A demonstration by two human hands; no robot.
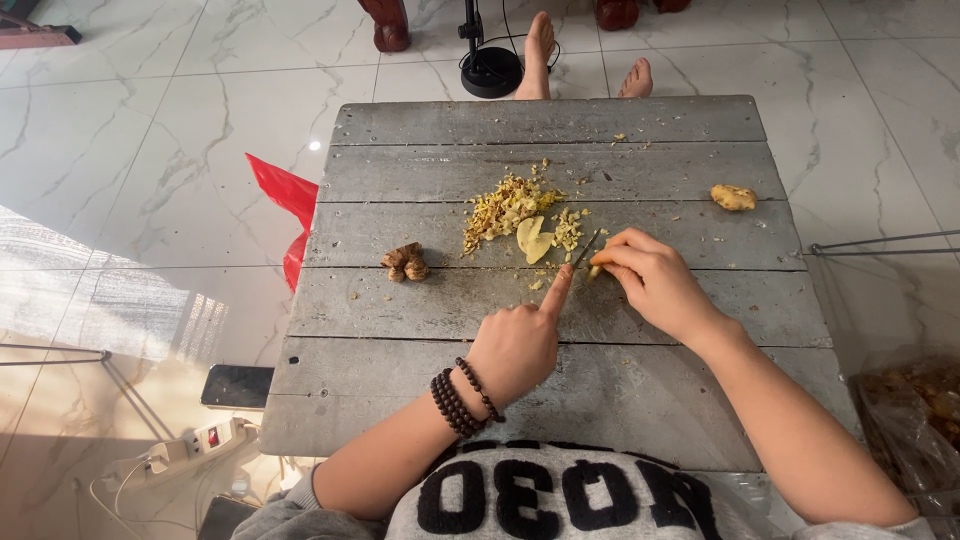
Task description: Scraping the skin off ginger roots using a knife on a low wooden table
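Head view looks straight down on a grey plank table (420, 400), where a small yellow ginger piece (597, 270) sits near the table's middle, pinched under the fingertips of the right hand (655, 285). That hand is curled narrow around the piece, thumb and fingers pressed together over it, so only a sliver of yellow shows below the fingers. A thin dark knife blade (588, 247) slants up from the piece, just at the right hand's fingertips; which hand grips its handle cannot be told. The left hand (518, 345) lies just left of the piece, mostly closed into a loose fist with the index finger stretched out, its tip ending close beside the blade and the piece. A string of dark wooden beads (462, 397) wraps the left wrist.

Just beyond the hands, pale ginger slices (534, 240) lie beside a heap of chopped yellow bits (500, 208) that spreads up and left across the planks. Farther left, well apart from the hands, rests a brown knobbly ginger root (405, 263). A peeled yellow chunk (734, 197) lies alone toward the table's right edge. Off the table's left side, red plastic (285, 195) lies on the marble floor (130, 150), and a power strip (195, 445) sits near the lower left corner.
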